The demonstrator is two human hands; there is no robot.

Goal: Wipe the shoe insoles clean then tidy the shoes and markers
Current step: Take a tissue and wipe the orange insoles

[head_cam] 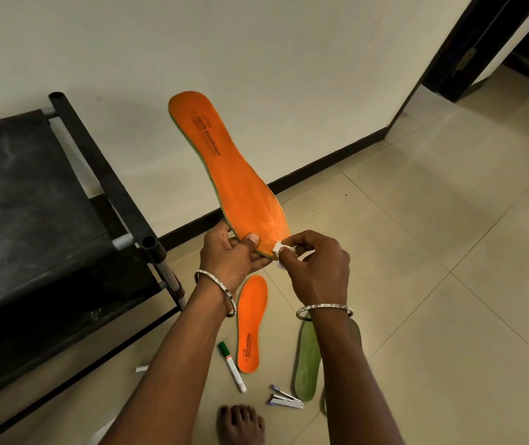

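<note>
A long orange foam insole (224, 162) printed "AIR cushion" is held up above the floor, its broad end pinched between thumb and fingers of the left grip (231, 255). The right grip (317, 264) pinches a small white tissue wad (277, 247) against that end's edge. Below, on the beige tiled floor (433, 284), lie a second orange insole (251, 322), a green insole (308, 358), a green-capped white marker (232, 367) and a silver stapler (285, 400)

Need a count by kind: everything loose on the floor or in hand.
Insoles: 3 (held orange insole in the left hand, floor orange insole, green insole)
Marker: 1
Stapler: 1
White wipe: 1, pinched by the right hand
Unidentified white piece: 1
Total: 7
</note>
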